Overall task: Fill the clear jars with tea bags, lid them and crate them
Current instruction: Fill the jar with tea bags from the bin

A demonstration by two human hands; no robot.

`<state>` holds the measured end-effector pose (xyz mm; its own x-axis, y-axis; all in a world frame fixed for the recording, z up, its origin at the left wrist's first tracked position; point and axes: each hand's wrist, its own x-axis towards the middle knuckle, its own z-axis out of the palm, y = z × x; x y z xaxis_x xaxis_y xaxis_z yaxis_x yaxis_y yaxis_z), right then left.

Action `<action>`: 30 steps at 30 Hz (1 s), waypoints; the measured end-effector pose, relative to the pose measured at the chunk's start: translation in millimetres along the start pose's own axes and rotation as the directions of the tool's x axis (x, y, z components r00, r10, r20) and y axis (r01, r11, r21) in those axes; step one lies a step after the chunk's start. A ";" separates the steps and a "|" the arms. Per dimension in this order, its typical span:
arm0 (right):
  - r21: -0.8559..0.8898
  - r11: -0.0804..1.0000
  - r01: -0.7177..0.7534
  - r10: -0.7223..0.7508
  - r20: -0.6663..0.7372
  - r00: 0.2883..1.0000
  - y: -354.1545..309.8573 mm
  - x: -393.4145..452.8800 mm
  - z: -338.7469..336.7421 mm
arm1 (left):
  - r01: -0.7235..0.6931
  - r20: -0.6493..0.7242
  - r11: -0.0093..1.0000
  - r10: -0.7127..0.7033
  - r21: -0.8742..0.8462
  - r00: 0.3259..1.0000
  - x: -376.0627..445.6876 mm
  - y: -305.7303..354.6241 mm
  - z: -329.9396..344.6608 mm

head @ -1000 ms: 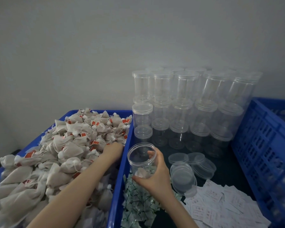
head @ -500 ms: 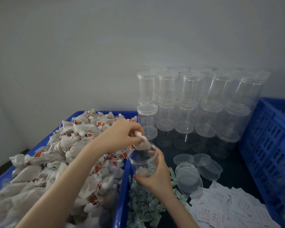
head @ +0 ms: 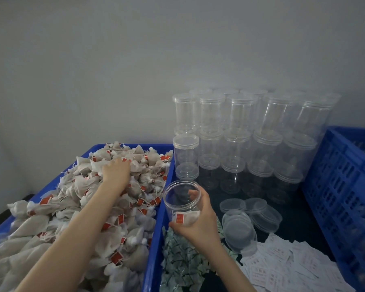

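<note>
While the right hand [head: 195,220] clamps the open jar [head: 181,202] beside the bin [head: 156,228], one bag inside, the left hand [head: 116,171] lies fingers-down on the bags [head: 76,186], its hold unclear: light, soft pouches, best pinched by their gathered tops.

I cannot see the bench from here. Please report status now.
Left hand on tea bag pile, grip unclear. Right hand holds open jar, tea bags in bottom. Nothing blocking.

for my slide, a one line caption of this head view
Right hand holds open jar; left hand digs into tea bags.
</note>
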<state>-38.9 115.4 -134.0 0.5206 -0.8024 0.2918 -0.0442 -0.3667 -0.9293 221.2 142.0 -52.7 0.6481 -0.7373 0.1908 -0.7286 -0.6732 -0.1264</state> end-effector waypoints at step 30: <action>0.013 1.000 -0.004 0.003 0.024 1.000 9.0 2.2 11.7 | -0.241 0.076 0.433 0.597 -0.868 0.799 -74.0 59.0 -61.6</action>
<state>-28.2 115.8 -144.4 0.5405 -0.7922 0.2832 -0.0349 -0.3575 -0.9333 116.6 160.3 -14.3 0.0998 -0.9950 0.0034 -0.6644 -0.0641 0.7447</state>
